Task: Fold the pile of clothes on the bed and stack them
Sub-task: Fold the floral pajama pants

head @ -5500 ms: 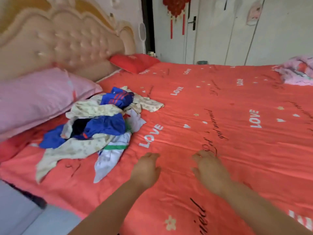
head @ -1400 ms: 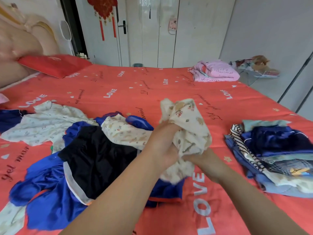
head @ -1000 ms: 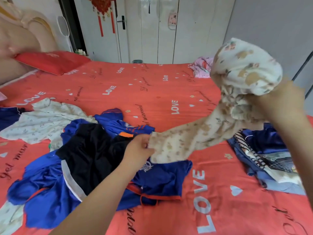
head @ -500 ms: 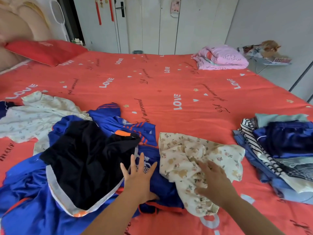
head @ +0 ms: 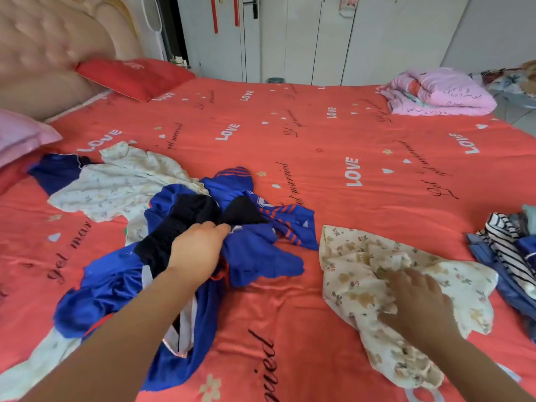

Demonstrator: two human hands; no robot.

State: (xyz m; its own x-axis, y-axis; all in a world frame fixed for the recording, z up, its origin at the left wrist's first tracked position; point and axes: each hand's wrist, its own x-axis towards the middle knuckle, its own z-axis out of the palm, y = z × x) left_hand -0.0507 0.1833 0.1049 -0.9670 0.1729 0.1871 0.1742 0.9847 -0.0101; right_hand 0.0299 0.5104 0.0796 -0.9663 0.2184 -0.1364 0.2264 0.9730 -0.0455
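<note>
A loose pile of clothes (head: 255,250) lies on the red bed (head: 319,146): blue jerseys, a black garment (head: 185,216) and a pale printed garment (head: 124,184) at the far left. My left hand (head: 197,250) rests on the pile with its fingers closed on the black and blue cloth. A cream floral garment (head: 362,285) lies crumpled at the right front. My right hand (head: 414,303) lies flat on it, fingers spread. At the right edge sits a stack of folded clothes (head: 510,256), striped and blue.
A padded headboard (head: 58,53) and a pink pillow (head: 20,134) stand at the left, a red pillow (head: 133,76) behind. A folded pink blanket (head: 435,94) lies at the far right corner. White wardrobe doors (head: 348,39) close the back.
My left hand has moved up onto the pile and closed on the black and blue cloth. The floral garment now lies further right of the pile, my right hand still on it.
</note>
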